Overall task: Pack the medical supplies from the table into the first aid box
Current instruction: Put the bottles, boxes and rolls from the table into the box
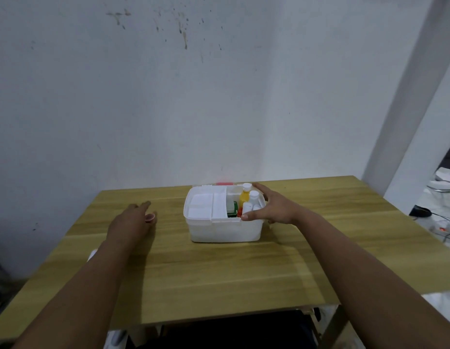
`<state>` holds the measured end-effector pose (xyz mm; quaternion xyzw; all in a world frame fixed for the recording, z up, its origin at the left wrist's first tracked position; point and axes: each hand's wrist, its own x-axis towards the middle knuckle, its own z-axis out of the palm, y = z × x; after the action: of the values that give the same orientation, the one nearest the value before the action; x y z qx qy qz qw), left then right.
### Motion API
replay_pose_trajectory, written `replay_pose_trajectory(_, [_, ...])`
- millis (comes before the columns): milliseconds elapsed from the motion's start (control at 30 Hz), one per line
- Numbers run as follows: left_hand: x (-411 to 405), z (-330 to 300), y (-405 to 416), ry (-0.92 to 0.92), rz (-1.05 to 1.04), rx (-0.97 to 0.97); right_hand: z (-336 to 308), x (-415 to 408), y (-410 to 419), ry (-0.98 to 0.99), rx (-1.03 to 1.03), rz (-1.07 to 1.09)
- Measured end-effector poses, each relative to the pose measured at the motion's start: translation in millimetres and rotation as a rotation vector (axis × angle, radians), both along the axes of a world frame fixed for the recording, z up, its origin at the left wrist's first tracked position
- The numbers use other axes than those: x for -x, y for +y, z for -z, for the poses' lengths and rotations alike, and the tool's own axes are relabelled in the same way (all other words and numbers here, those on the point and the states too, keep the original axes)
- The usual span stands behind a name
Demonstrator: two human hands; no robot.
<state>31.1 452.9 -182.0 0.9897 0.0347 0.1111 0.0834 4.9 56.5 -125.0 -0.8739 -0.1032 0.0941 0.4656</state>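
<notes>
A wooden table with a pale grain is filling the lower half of the view, and a scuffed white wall is rising behind its far edge. To the far right, off the table, cluttered white items and cables are lying on another surface, too blurred to name. Nothing is standing between the hands and the box.

The box is sitting at the table's far middle, open at the top; it is white plastic, rectangular with rounded corners and a smooth rim. A white tray with flat lidded sections is lying across its left part. In the right compartment a yellow bottle with a white cap is standing upright, a white bottle is standing just right of it, and something green and red is showing below them. A small pink thing is peeking out behind the box's far rim.

The right hand is spreading wide over the box's right end, thumb touching the near rim and fingers curving round the far right corner, gripping the box itself. The left hand is lying open on the table, well left of the box, fingers loosely extended and holding nothing
</notes>
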Motion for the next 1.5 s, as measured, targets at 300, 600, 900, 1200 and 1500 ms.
replay_pose_trajectory(300, [20, -19, -33, -0.170, 0.061, 0.392, 2, -1, 1, 0.017, 0.024, 0.046])
replay_pose_trajectory(600, [34, -83, -112, -0.160, 0.391, 0.523, 2, -1, 3, 0.017, 0.122, 0.081])
replay_pose_trajectory(900, [32, -62, -123, -0.129, 0.304, 0.075, 2, -1, 2, 0.032, 0.108, 0.075])
replay_pose_trajectory(1200, [23, -82, -132, 0.004, 0.277, -0.050, 4, -2, 1, 0.047, 0.107, 0.079])
replay_pose_trajectory(1500, [21, -83, -134, 0.004, 0.308, 0.042, 5, -4, 0, 0.048, 0.108, 0.078])
